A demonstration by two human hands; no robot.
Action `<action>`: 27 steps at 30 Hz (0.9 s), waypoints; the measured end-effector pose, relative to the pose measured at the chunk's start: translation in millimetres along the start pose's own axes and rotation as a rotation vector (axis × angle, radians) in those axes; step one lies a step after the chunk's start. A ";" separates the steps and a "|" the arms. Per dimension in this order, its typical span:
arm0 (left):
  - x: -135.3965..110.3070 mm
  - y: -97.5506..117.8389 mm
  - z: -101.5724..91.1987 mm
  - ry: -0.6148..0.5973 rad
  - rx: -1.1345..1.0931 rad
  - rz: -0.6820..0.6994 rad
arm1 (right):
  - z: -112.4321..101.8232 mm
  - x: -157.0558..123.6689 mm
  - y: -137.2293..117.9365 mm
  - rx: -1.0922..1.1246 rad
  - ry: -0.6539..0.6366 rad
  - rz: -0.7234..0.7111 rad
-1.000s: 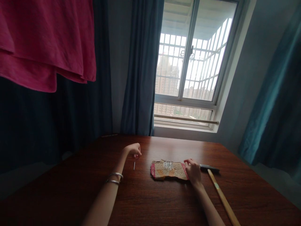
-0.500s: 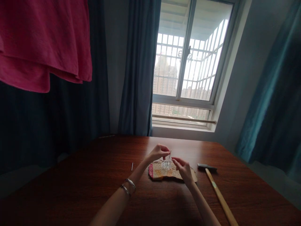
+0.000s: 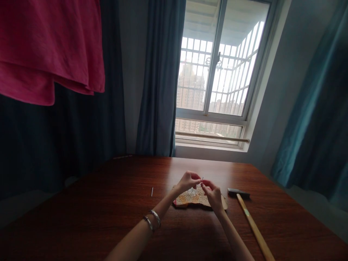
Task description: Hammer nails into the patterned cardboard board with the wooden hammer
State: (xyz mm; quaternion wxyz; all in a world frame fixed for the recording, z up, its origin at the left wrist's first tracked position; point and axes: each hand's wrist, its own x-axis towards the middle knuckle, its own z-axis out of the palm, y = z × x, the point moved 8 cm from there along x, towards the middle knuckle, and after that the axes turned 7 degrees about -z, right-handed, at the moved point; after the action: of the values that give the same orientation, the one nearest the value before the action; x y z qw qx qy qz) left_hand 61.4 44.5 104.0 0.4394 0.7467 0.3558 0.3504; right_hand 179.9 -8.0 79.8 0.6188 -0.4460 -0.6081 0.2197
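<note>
Your L hand pinches a nail over the board, mid-table; R hand meets it at the fingertips, can't tell if gripping. Row of nails stands in already; held one prob. not in yet. Spare nail loose, left; hammer idle, right.

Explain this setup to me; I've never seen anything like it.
There is no machine here: these are a person's bare hands, seen by a camera worn on the head, looking forward and down. On the wooden table lies a dotted board with upright nails. A loose nail lies to its left, a hammer to its right. Above the board, the left hand holds a thin nail. The right hand meets it there; whether it grips too is too small to tell.
</note>
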 end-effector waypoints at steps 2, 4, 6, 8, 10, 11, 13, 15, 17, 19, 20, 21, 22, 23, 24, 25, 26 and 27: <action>2.4 -2.1 -6.7 0.076 0.070 0.020 | -2.0 2.7 9.0 -0.036 0.001 0.004; 4.6 -3.4 -14.1 0.157 0.158 0.052 | -3.8 6.7 18.4 -0.066 0.003 0.009; 7.5 -7.5 -17.7 0.190 0.225 0.059 | -3.6 10.7 26.4 -0.086 -0.009 0.009; 11.2 -15.3 -17.5 0.171 0.253 0.032 | -0.5 13.5 32.8 -0.108 -0.039 0.007; 14.3 -23.3 -14.3 0.121 0.259 0.002 | 4.4 14.3 38.1 -0.138 -0.075 0.003; 15.4 -26.7 -12.0 0.090 0.258 -0.009 | 7.0 14.0 40.6 -0.154 -0.093 0.000; 16.5 -32.2 -7.7 0.035 0.260 -0.027 | 11.5 12.7 44.8 -0.187 -0.122 -0.007; 16.9 -36.3 -5.0 0.001 0.268 -0.036 | 14.8 11.1 47.3 -0.216 -0.145 -0.017; 17.6 -39.8 -4.3 -0.010 0.280 -0.038 | 16.4 9.9 47.9 -0.239 -0.158 -0.026; 18.8 -44.1 -4.6 -0.010 0.296 -0.045 | 16.8 9.3 47.8 -0.260 -0.164 -0.032; 19.6 -46.1 -5.1 -0.006 0.304 -0.049 | 17.0 9.1 47.9 -0.269 -0.167 -0.034; 20.3 -47.9 -5.5 -0.003 0.312 -0.051 | 17.2 9.0 48.2 -0.277 -0.170 -0.036; 21.0 -49.4 -5.7 -0.001 0.317 -0.052 | 17.4 8.8 48.9 -0.284 -0.172 -0.037; 21.4 -50.5 -5.7 -0.002 0.318 -0.052 | 17.7 8.6 49.9 -0.291 -0.174 -0.038; 21.7 -51.3 -5.7 -0.003 0.317 -0.052 | 17.9 8.5 51.3 -0.297 -0.174 -0.040; 21.7 -52.0 -5.5 -0.006 0.313 -0.052 | 18.2 8.2 52.8 -0.303 -0.174 -0.041; 21.7 -52.6 -5.1 -0.011 0.304 -0.055 | 18.5 8.0 54.4 -0.308 -0.173 -0.044; 21.5 -53.3 -4.5 -0.019 0.289 -0.057 | 18.8 7.8 55.9 -0.312 -0.174 -0.047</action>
State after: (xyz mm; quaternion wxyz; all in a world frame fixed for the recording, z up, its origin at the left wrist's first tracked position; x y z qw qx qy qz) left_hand 56.5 83.5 62.0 0.3403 0.7952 0.4194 0.2756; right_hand 178.4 32.0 35.8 0.4922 -0.5018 -0.6961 0.1460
